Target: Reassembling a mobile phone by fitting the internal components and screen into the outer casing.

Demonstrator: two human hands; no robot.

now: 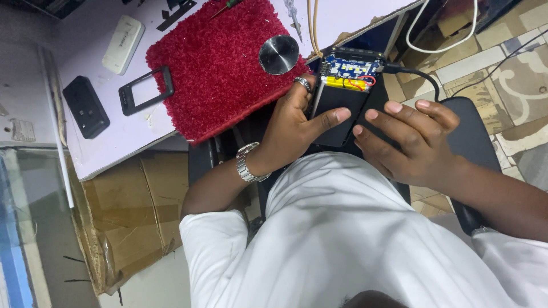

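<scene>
A black power bank [340,108] with its top end open shows a blue circuit board [352,65] and a yellow cell with red wires. A black cable [419,77] plugs into its right side. My left hand [294,125], with a ring and a metal watch, grips the device's left edge, thumb across its black face. My right hand [408,140] holds the right side, fingertips resting on the case.
A red fuzzy mat [220,63] lies on the pale table [120,148] with a round metal disc [278,55] on it. A black frame [146,90], a black case [85,106] and a white power bank [123,44] lie to the left. Cardboard [134,211] stands below the table.
</scene>
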